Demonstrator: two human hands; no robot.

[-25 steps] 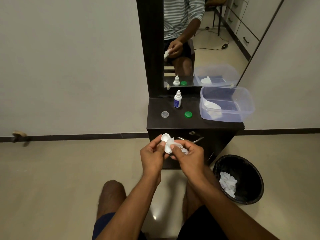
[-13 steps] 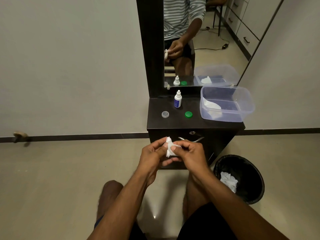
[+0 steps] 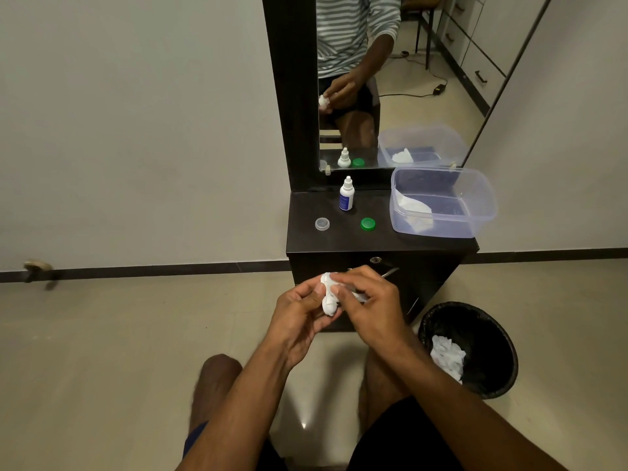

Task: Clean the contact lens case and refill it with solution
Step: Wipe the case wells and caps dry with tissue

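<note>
Both my hands meet in front of the dark cabinet. My left hand holds the white contact lens case upright between thumb and fingers. My right hand presses a white tissue, mostly hidden under its fingers, against the case. On the cabinet top stand the small white solution bottle with a blue label, a clear lens-case cap and a green cap.
A clear plastic tub holding tissues sits on the cabinet's right side. A mirror rises behind it. A black bin with crumpled tissue stands on the floor at right. My knees are below my hands.
The lens case has turned in my left hand from lying flat to standing on end, and my right hand's fingers have shifted over it with the tissue.
</note>
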